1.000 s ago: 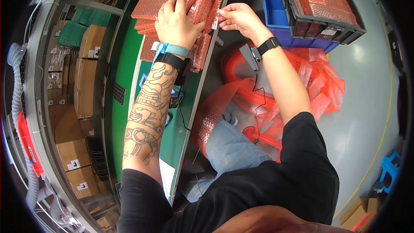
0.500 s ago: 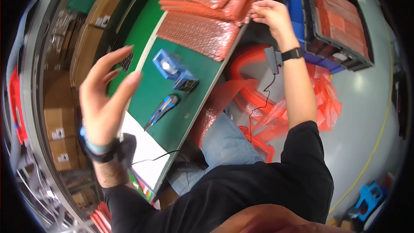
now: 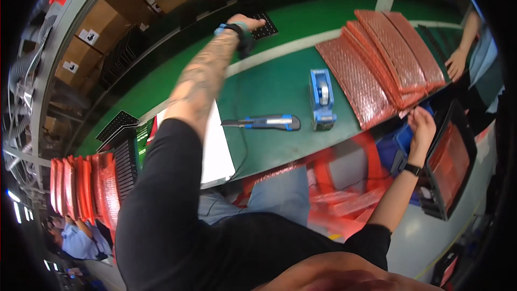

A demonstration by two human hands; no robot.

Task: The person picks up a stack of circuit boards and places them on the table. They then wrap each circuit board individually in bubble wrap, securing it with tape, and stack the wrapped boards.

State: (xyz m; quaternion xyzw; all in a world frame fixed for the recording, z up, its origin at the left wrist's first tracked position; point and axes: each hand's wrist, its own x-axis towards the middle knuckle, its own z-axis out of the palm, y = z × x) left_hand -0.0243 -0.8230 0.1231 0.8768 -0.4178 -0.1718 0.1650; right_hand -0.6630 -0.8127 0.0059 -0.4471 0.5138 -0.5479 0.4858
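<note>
Out over the green conveyor, my left hand (image 3: 247, 21) reaches to a black perforated panel (image 3: 265, 26); its fingers mostly hide, so I cannot tell whether it grips the panel. My right hand (image 3: 423, 128) hangs at the front edge of the table, fingers loosely bent and apart, beside a pile of red bubble-wrap pouches (image 3: 396, 56). Nothing shows in it. On the green tabletop between the arms lie a blue tape dispenser (image 3: 323, 99) and a blue-and-black utility knife (image 3: 264, 122). A white sheet (image 3: 216, 145) is partly under my left arm.
Red bubble wrap (image 3: 344, 205) lies on the floor by my legs. At the right stands a black crate (image 3: 449, 159) with red pouches. Another person's hand (image 3: 458, 64) is beyond the pile. Upright red packages (image 3: 86, 188) and cardboard boxes (image 3: 102, 27) are at left.
My view has turned, so the table now runs across it. My left hand has stretched forward from above the near table to the black panel. The right hand stays beside the pouches.
</note>
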